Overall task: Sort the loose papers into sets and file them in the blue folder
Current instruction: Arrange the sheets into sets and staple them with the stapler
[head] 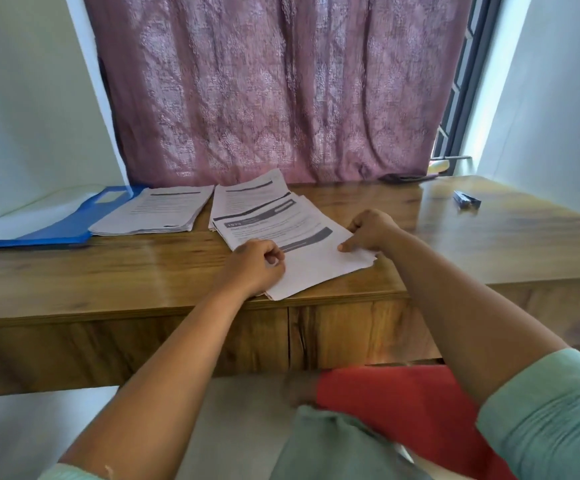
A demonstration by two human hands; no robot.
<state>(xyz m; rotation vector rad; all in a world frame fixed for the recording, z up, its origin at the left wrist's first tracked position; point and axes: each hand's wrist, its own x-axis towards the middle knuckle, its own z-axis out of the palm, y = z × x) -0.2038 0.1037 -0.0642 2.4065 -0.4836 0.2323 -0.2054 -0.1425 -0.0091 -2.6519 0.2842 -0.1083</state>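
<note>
A tilted stack of papers [302, 244] lies near the bench [108, 271] front edge. The left hand [252, 266] pinches its near-left edge with curled fingers; the right hand [369, 230] pinches its right edge. Behind lie two more piles [157, 209] (print unreadable), the left one overlapping an open blue folder [56, 226].

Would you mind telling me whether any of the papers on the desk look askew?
Yes. The stack under both hands lies skewed, its near corner overhanging the desk edge, and sheets behind it fan out unevenly. The stack beside the blue folder looks squared.
</note>
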